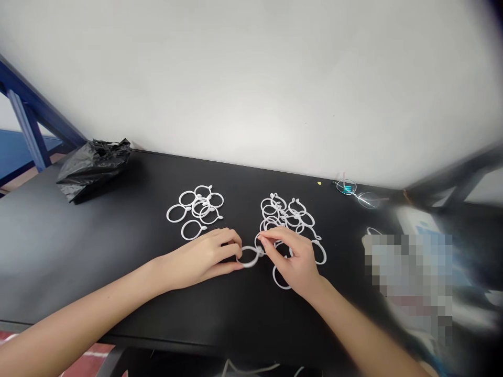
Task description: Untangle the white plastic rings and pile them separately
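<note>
My left hand (220, 252) pinches a white curtain ring (251, 265) with a small eyelet by its left side, a little above the black table (188, 319). My right hand (293, 256) is closed at the fingertips on a second white ring (256, 240), partly hidden by the fingers. The two rings meet at the eyelet between my hands; whether they are linked I cannot tell. Beyond my left hand lies a loose group of white rings (201, 201). A larger, overlapping heap of white rings (280, 219) lies behind and under my right hand, which covers part of it.
A crumpled black plastic bag (94, 166) sits at the back left. Wire-framed glasses (357, 196) rest by the wall (236, 84) at the back right, near a tiny yellow bit (319, 183). Blurred, pixelated items (408, 283) occupy the right side. Blue metal bars (27, 125) stand left.
</note>
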`<control>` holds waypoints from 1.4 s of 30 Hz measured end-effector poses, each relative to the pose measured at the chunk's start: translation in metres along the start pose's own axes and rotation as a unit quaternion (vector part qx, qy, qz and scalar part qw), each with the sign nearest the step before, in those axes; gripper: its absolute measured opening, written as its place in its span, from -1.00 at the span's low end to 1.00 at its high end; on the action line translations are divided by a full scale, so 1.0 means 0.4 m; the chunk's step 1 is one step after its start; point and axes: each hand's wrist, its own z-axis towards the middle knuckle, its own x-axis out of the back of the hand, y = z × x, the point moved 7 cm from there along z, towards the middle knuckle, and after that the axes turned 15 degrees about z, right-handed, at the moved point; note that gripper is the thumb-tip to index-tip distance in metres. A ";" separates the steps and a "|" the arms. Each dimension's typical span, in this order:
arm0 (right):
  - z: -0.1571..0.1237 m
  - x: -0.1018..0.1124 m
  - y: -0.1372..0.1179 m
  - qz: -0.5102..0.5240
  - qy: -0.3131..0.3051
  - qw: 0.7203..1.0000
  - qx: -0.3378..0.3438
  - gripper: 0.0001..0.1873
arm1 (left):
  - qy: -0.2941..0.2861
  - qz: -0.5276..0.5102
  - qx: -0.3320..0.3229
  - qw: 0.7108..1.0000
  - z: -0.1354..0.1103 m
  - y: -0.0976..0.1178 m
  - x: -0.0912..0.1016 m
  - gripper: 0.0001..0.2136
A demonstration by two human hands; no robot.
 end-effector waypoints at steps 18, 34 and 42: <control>-0.002 -0.011 -0.015 0.013 -0.032 0.998 0.043 -0.65 | 0.020 -0.456 0.145 0.878 -0.002 -0.031 0.017 -0.82; -0.009 -0.025 -0.046 0.051 -0.023 0.996 0.071 -0.76 | 0.042 -0.462 0.167 0.870 0.001 -0.050 -0.001 -0.68; -0.008 -0.031 -0.054 0.063 -0.031 0.995 0.073 -0.78 | 0.089 -0.144 0.092 0.981 -0.010 -0.019 0.024 -0.62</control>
